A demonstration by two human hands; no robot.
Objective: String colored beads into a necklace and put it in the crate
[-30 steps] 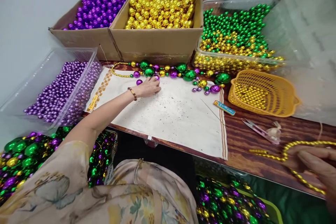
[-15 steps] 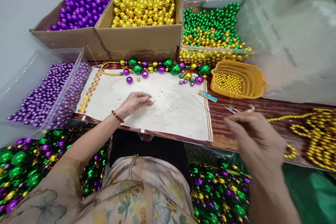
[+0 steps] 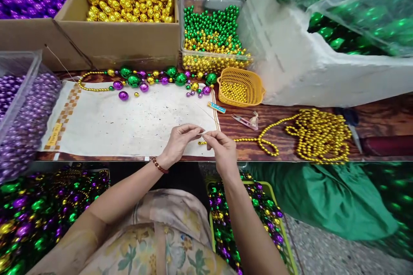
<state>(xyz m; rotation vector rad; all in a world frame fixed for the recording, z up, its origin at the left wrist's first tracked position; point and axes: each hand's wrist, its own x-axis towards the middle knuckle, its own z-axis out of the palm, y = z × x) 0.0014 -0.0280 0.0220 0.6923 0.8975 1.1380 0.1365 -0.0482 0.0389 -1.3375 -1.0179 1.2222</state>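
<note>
My left hand (image 3: 182, 139), a brown bead bracelet (image 3: 160, 165) at its wrist, pinches what looks like a thin pale thread (image 3: 200, 133). Its fingertips nearly meet those of my right hand (image 3: 222, 150) over the right end of the white cloth (image 3: 129, 124). The right hand is closed on a string of gold beads (image 3: 247, 140); a short end of it pokes out on the left, under the fingertips. The rest trails right to a heap of gold bead strings (image 3: 319, 135). Along the cloth's far edge lies a strand of green, purple and gold beads (image 3: 164, 78).
A yellow basket (image 3: 241, 99) of gold beads, a small blue packet (image 3: 217, 107) and snips (image 3: 243, 121) sit beyond my right hand. Cardboard boxes (image 3: 119, 45), clear bins and a white foam box (image 3: 322, 81) line the back. Scissors (image 3: 355, 137) lie far right.
My view has turned right. The right hand has come in from the right to meet the left, bringing the end of the gold bead string over the cloth.
</note>
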